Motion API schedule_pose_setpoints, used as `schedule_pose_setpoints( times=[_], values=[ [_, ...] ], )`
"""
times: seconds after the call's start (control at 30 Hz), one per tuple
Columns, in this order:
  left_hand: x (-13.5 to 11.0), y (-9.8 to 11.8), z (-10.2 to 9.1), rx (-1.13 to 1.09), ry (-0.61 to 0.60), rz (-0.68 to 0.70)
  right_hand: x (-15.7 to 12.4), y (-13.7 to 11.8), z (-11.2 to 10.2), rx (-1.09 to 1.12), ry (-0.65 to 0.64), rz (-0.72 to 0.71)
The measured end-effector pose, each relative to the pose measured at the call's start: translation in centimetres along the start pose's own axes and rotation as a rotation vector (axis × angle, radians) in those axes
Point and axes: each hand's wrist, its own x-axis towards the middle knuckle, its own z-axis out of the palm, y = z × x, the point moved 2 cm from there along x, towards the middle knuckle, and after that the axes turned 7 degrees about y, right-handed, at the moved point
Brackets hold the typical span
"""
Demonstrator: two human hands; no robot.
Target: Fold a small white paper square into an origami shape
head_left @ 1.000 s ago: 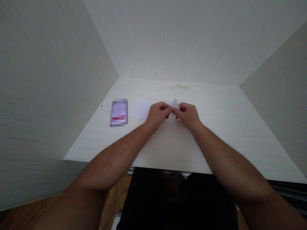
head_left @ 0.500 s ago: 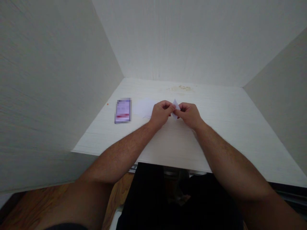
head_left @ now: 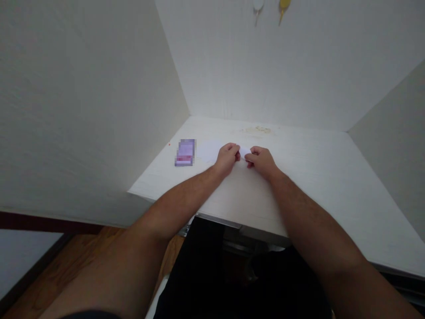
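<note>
Between my hands is a small piece of folded white paper, held just above the desk. My left hand pinches its left end with thumb and fingers. On the other side, my right hand grips the right end, fingers curled. Much of the paper is covered by the fingers, so its exact folds cannot be made out. Left of my left hand, a pale white sheet lies flat on the desk.
A blurred-out rectangular device with a purple screen lies at the left of the white desk. Panels enclose the desk on the left, back and right. Two hooks, one white and one yellow, hang on the back panel. Brownish stains mark the desk's rear.
The paper between my hands has gone from an upright pointed shape to a flatter strip, and my hands are slightly farther apart. The view has tilted up, bringing the hooks into sight.
</note>
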Motion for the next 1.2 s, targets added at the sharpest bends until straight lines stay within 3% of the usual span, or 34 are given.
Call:
schedule_pose_setpoints(
  times=[0.13,0.3,0.47,0.6,0.73,0.9,1.2],
  values=[
    [0.0,-0.2,0.3,0.037,0.048,0.057,-0.2,-0.5,0.1,0.082,0.053,0.024],
    [-0.4,-0.2,0.7,0.058,0.177,0.089,0.0,-0.3,0.3,0.067,0.027,0.011],
    [-0.5,-0.4,0.6,0.067,0.162,0.102,0.0,-0.2,0.4,0.09,0.044,0.013],
    [-0.5,-0.4,0.3,0.063,0.1,0.089,-0.3,-0.2,0.1,0.062,0.035,-0.032],
    [-0.3,0.0,-0.1,0.09,-0.107,0.059,-0.1,0.5,-0.1,0.006,-0.01,-0.064],
    [0.4,0.2,-0.3,0.105,-0.325,-0.066,0.4,1.8,0.0,0.122,-0.006,-0.019],
    [0.7,0.2,-0.8,0.14,-0.283,-0.052,0.4,0.9,0.6,0.157,-0.026,0.06]
  ],
)
